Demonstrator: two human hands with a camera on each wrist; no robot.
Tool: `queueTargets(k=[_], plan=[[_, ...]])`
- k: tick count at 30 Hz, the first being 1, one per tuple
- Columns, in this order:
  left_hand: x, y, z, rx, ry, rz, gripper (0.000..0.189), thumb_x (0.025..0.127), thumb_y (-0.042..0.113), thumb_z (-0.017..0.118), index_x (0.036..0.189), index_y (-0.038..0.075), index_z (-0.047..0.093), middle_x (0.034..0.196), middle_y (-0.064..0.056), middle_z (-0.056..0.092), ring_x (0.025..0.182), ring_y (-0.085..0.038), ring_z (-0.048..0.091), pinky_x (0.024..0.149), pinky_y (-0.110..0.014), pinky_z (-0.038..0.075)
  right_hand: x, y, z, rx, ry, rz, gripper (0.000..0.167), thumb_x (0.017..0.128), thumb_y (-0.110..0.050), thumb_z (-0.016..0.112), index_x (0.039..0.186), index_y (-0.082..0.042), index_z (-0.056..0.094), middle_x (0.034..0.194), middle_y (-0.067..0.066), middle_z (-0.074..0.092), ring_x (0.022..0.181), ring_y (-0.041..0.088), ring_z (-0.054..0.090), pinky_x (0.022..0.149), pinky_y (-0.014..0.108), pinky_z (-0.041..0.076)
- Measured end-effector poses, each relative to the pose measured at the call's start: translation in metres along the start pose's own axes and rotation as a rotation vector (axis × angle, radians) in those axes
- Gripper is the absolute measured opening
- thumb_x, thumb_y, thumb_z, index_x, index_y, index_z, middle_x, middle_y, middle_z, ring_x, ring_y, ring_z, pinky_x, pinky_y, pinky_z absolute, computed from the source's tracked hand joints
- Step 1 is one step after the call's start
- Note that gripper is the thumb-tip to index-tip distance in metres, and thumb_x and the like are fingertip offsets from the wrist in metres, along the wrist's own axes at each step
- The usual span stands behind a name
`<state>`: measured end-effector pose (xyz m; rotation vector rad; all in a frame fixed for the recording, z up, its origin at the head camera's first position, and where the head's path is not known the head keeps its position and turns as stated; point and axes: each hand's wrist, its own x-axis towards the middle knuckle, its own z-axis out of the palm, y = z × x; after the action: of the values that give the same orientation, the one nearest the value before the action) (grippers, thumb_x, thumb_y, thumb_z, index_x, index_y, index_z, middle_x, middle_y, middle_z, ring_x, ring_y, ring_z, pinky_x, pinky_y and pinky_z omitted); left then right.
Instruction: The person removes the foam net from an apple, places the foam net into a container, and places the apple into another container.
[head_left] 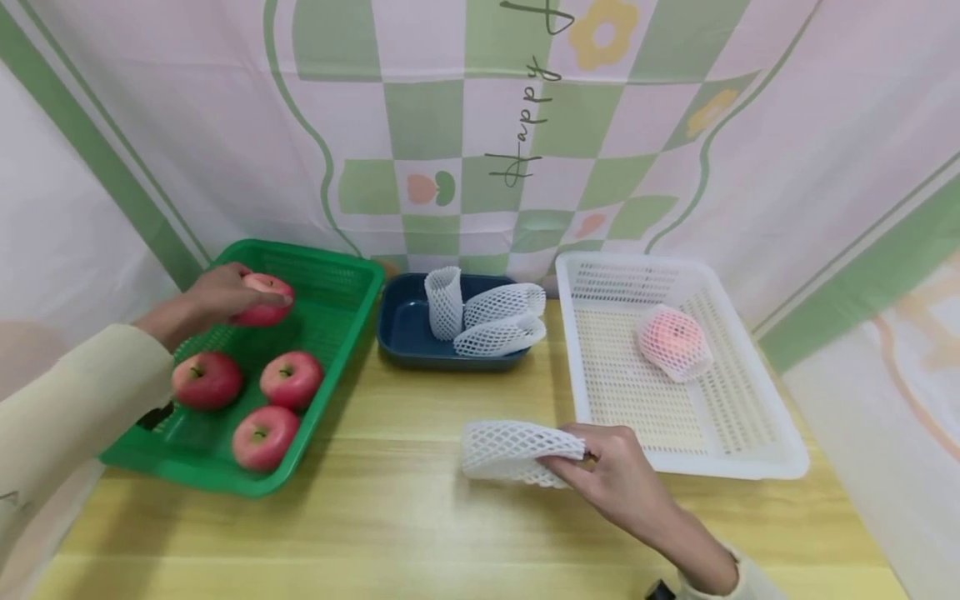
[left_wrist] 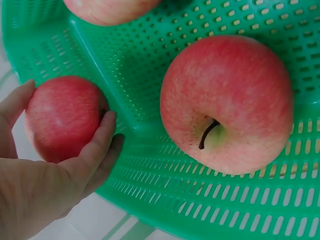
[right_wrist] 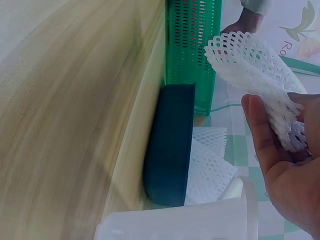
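My left hand grips a red apple at the back of the green basket; in the left wrist view thumb and fingers curl round that apple. Below it in the basket lie several more apples, one a large red apple with its stem showing. Over the table's middle my right hand pinches a white foam net sleeve by one end. The sleeve's far end gapes open toward the left, as the right wrist view also shows of the foam net sleeve.
A dark blue tray at the back holds several foam net sleeves. To the right, a white basket contains one apple in a net. A patterned cloth hangs behind the wooden table.
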<state>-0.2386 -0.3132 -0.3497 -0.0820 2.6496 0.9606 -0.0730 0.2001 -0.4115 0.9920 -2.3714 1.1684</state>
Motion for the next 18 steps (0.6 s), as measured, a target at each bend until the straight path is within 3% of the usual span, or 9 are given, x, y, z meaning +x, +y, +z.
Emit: queueTargets(k=[5, 11, 18], plan=[[0.011, -0.003, 0.002, 0.027, -0.029, 0.006, 0.051, 0.098, 0.040, 0.073, 0.114, -0.004, 0.055, 0.105, -0.014, 0.059, 0.078, -0.017, 0.059, 0.066, -0.036, 0.058, -0.002, -0.001, 0.001, 0.018, -0.006, 0.002, 0.028, 0.077, 0.006, 0.088, 0.101, -0.006, 0.082, 0.096, 0.006, 0.081, 0.082, 0.014, 0.077, 0.070, 0.017, 0.060], [0.017, -0.009, 0.001, 0.099, -0.092, -0.017, 0.047, 0.100, 0.040, 0.071, 0.102, -0.005, 0.057, 0.105, -0.019, 0.057, 0.084, -0.023, 0.059, 0.075, -0.044, 0.062, -0.005, 0.000, 0.002, 0.000, -0.004, -0.002, 0.026, 0.076, 0.004, 0.088, 0.098, -0.009, 0.082, 0.095, 0.004, 0.081, 0.081, 0.012, 0.077, 0.069, 0.016, 0.059], [0.022, -0.015, 0.005, 0.107, -0.161, -0.038, 0.047, 0.102, 0.042, 0.068, 0.105, -0.004, 0.061, 0.110, -0.020, 0.057, 0.100, -0.031, 0.058, 0.090, -0.053, 0.060, -0.007, -0.002, 0.004, 0.016, -0.010, 0.012, 0.027, 0.077, 0.004, 0.089, 0.099, -0.011, 0.082, 0.094, 0.002, 0.081, 0.081, 0.011, 0.076, 0.070, 0.016, 0.059]])
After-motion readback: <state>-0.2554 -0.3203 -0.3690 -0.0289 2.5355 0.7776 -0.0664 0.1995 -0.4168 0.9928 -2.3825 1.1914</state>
